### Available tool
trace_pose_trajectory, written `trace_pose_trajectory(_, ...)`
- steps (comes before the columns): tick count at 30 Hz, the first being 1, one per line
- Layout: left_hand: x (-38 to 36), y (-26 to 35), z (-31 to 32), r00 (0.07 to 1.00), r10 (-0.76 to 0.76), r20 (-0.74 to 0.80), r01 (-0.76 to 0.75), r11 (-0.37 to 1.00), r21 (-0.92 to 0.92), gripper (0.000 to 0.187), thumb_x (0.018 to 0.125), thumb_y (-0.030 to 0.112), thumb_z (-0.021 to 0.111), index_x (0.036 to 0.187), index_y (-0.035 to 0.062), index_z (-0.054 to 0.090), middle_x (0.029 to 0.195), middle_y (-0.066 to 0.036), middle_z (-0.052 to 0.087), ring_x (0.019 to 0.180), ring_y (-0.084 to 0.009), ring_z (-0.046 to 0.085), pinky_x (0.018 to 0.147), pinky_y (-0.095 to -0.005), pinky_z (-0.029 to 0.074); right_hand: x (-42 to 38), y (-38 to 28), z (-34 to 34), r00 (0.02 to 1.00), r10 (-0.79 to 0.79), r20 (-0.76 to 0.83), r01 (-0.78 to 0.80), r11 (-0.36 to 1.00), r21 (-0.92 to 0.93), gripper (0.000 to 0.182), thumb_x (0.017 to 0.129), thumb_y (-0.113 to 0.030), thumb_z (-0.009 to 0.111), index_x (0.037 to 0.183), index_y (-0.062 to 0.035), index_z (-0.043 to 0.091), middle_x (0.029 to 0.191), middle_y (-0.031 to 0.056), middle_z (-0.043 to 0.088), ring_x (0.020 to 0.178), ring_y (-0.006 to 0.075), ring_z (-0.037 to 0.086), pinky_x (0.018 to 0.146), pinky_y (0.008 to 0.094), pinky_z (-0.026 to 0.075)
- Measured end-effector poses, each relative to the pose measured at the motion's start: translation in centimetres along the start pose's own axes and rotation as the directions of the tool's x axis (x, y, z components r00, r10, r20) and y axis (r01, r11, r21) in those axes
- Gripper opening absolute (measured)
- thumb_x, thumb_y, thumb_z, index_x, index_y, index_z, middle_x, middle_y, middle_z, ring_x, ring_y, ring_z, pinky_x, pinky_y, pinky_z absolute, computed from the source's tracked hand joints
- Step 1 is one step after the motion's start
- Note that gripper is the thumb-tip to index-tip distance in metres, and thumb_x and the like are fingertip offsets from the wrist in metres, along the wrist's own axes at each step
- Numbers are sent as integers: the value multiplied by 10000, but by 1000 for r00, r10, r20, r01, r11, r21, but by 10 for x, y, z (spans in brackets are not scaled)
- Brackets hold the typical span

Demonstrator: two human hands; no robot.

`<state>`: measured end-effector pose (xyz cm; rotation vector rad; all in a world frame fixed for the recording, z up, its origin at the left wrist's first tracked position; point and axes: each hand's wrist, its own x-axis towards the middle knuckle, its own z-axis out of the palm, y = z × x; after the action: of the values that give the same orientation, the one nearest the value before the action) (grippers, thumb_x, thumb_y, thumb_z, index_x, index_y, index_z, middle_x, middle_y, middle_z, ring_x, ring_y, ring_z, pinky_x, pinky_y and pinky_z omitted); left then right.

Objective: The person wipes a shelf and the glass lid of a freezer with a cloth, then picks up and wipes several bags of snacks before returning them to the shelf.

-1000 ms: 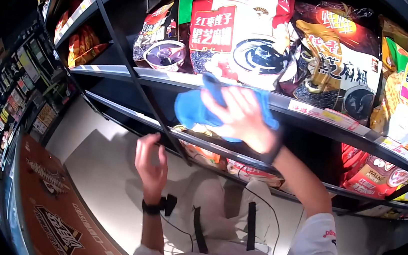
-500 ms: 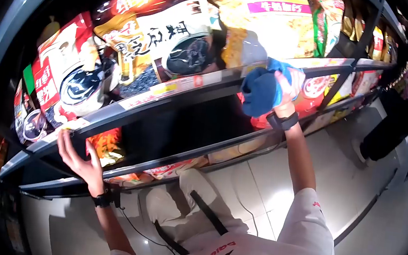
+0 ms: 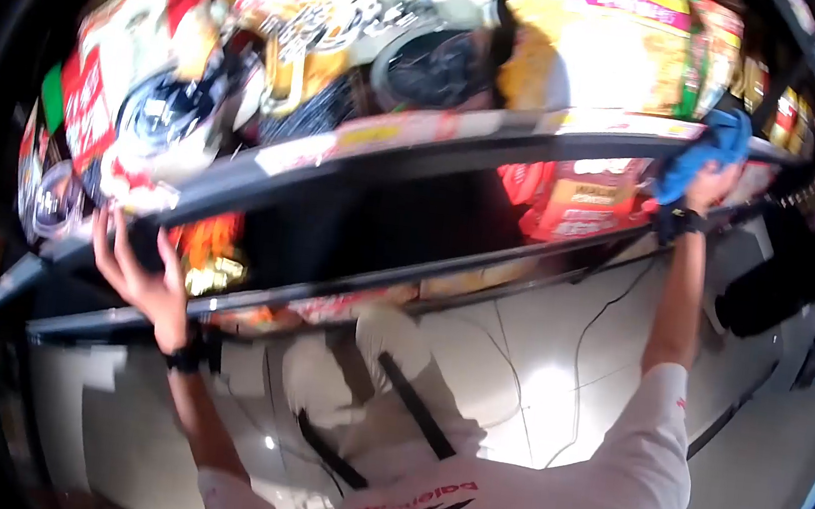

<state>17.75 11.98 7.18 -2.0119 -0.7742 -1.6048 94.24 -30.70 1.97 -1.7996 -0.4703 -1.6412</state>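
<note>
My right hand (image 3: 712, 187) is closed on a blue cloth (image 3: 703, 152), which lies against the front edge of the upper shelf at the right. Motion blurs the cloth's outline. Far to the left, my left hand (image 3: 145, 283) rests with spread fingers at the front of the shelf edge (image 3: 283, 153), its fingertips by the price strip. Nothing is in it. Above that hand stands a white and red food bag (image 3: 157, 115) with a bowl printed on it. A yellow food bag (image 3: 602, 50) stands on the upper shelf, left of the cloth.
A black and yellow bag (image 3: 350, 57) fills the middle of the upper shelf. Below are red bags (image 3: 585, 199) and an orange bag (image 3: 212, 250). Cables (image 3: 581, 365) lie on the tiled floor (image 3: 527, 439). Another person's dark-clothed leg (image 3: 766, 285) is at the right.
My right hand has moved right along the shelf edge with the cloth, past the yellow bag, uncovering red bags below. My left hand stays near the shelf edge. The view has shifted slightly.
</note>
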Motion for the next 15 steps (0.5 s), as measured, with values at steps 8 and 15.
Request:
trace_pose_trajectory(8,-21,-2,12,996,-94,2,94,993,-71,612,900,82,704,1465,-35,499,1510,-240,444,1373,-404,468,1137,-472,381,44,32,-6,989,55,137,-67,994,90,581,994,-336,572,1439,30,496,1275,286,652,1176,449,626,1016,490,468)
trace_pose_trajectory(15,-27,4,27,990,-88,-108,84,996,-42,533,907,69,700,1409,-29,552,1466,-226,489,1352,-385,489,1117,-462,378,58,-95,-69,907,327,265,-347,938,29,619,956,-346,553,1481,-26,478,1308,296,640,1205,475,612,1055,482,458)
